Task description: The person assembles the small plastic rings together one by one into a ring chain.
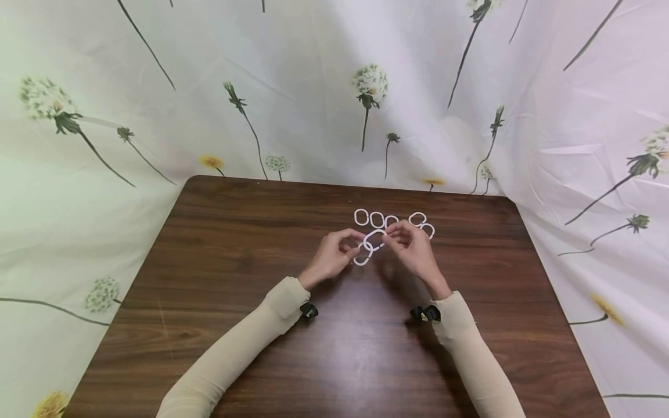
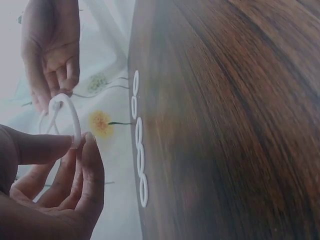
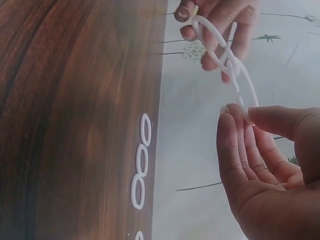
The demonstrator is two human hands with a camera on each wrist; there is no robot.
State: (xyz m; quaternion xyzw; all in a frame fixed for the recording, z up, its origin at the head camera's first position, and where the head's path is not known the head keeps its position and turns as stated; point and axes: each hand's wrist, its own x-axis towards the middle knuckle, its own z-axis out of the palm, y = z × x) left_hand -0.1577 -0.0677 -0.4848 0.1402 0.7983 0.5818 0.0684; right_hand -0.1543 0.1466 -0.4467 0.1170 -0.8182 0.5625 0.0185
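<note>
Two white oval links, looped through each other, hang in the air between my hands above the table. My left hand [image 1: 331,255] pinches the left link [image 1: 360,265] between thumb and fingertips. The right link [image 1: 374,231] is pinched at its edge by the thumb and fingers of my right hand [image 1: 415,249]. In the right wrist view, the left link [image 3: 212,30] crosses the right link [image 3: 249,82], and a small gap shows near where they meet. My fingertips cover part of each link.
Behind my hands, near the far edge of the brown wooden table [image 1: 235,232], lie several more white links [image 1: 362,209], some close together or overlapping. A white curtain [image 1: 313,87] with dandelion prints surrounds the table's back and sides.
</note>
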